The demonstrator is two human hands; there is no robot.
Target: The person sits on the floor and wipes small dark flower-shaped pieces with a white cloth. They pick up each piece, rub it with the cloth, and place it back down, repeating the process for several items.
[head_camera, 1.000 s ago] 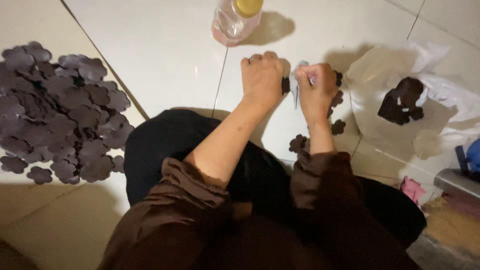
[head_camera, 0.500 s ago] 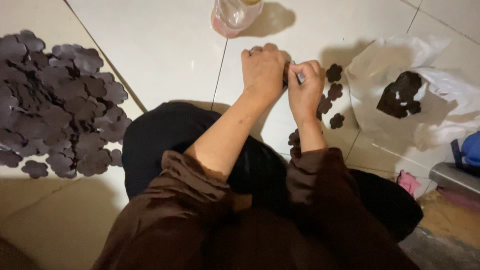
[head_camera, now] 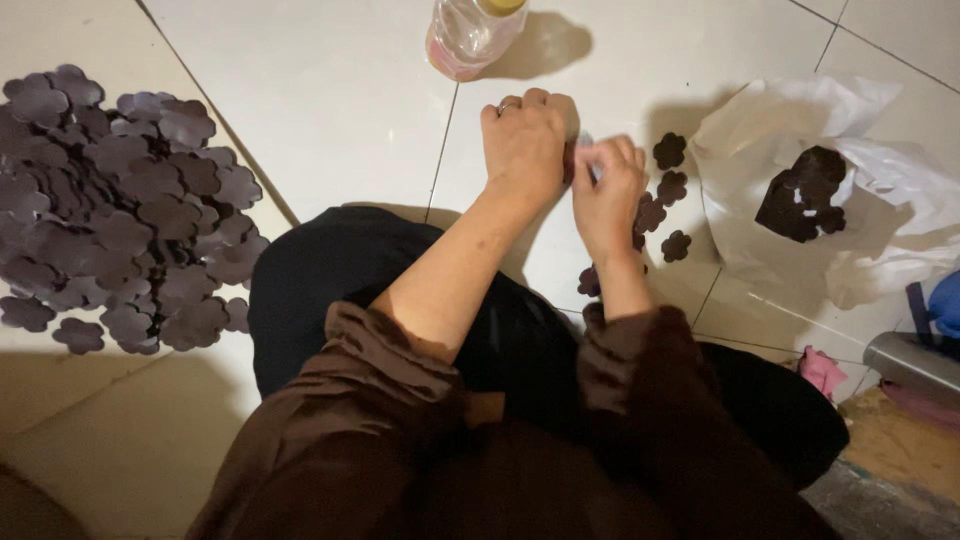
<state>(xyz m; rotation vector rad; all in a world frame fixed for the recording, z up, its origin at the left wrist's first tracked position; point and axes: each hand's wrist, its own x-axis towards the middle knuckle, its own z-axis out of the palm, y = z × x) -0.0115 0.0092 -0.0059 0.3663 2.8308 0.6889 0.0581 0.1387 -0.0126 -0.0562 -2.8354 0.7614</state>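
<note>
Hands drawn closer together, left hand (head_camera: 525,145) and right hand (head_camera: 608,190) grip pinching dark scalloped flower cutout (head_camera: 572,160)

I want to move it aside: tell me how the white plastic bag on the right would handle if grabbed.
The white plastic bag looks thin and crumpled, so probably floppy and light. Its mouth gapes over dark flower-shaped pieces inside, so they might spill if lifted by one edge.

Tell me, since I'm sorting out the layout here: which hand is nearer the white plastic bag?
The right hand. It sits just left of the white plastic bag, a few loose dark flower cutouts between them. The left hand is farther off, beyond the right one.
</note>
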